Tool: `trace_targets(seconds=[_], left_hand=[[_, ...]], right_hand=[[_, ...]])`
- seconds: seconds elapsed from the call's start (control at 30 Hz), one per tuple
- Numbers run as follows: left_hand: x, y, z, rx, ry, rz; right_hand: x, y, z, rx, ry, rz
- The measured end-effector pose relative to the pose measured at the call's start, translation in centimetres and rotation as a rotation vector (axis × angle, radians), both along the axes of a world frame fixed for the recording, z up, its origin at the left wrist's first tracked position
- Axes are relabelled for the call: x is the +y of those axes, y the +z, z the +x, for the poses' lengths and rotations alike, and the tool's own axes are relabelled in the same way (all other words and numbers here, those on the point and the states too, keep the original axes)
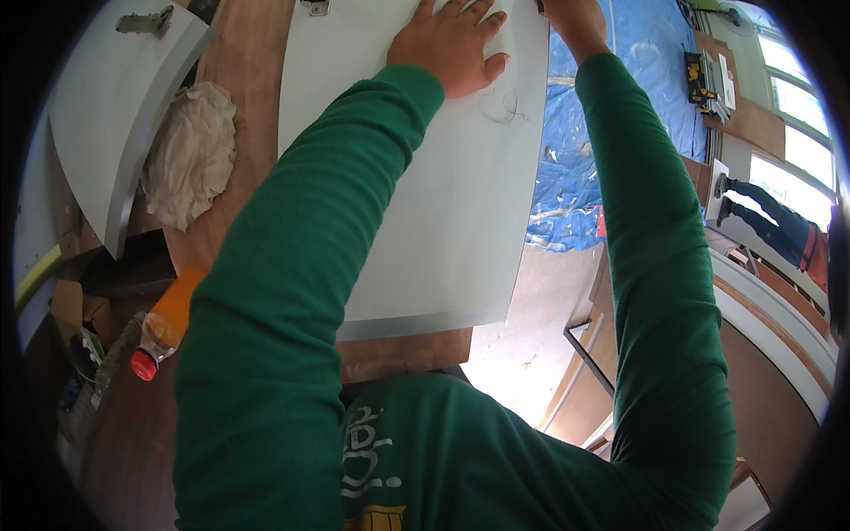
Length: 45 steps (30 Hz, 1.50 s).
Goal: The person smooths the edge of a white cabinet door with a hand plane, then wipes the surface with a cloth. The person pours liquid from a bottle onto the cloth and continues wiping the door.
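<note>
A long white panel [434, 221] lies on the wooden table in front of me, with a metal hinge [315, 6] at its far left edge. My left hand [447, 40] is open and rests flat on the panel, fingers spread. Near it, a thin curled dark line [503, 108] shows on the white surface. At the panel's far right edge is my right hand [574, 22], partly cut off by the top of the picture. It looks closed around something small and dark, which I cannot make out.
Left of the panel lie a crumpled cloth [190, 155], a curved white panel [124, 97] and an orange drink bottle [168, 319]. Blue sheeting [575, 168] covers the floor at right. Farther right are a yellow-black tool [699, 80] and another person's legs [770, 208].
</note>
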<state>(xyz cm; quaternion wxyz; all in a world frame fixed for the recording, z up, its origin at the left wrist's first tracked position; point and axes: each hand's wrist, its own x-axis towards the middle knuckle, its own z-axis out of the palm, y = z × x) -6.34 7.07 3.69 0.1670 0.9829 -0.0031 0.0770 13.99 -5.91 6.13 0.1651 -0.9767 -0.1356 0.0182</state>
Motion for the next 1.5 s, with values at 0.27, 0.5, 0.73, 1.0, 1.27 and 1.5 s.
trace_targets(seconds=[0.27, 0.5, 0.73, 1.0, 1.27, 1.5], left_hand=[[0.0, 0.0, 0.2, 0.006, -0.008, 0.011], [-0.1, 0.2, 0.0, 0.043, -0.004, -0.002], [-0.2, 1.0, 0.2, 0.075, -0.008, 0.029], [-0.7, -2.3, 0.6, -0.113, 0.09, 0.185], [-1.5, -3.0, 4.3, -0.132, 0.039, 0.286], [-2.1, -1.0, 13.3, -0.039, -0.006, 0.058]], right_hand=[[-0.4, 0.3, -1.2, 0.031, -0.022, -0.029], [-1.6, 0.0, -3.9, -0.024, -0.016, -0.05], [-3.3, -0.3, -4.8, 0.003, -0.025, 0.009], [-9.1, -1.7, -7.8, 0.264, -0.307, 0.847], [-15.8, 1.3, -14.9, 0.871, -0.203, 1.533], [-17.3, 1.1, -18.7, 0.88, -0.052, 1.626]])
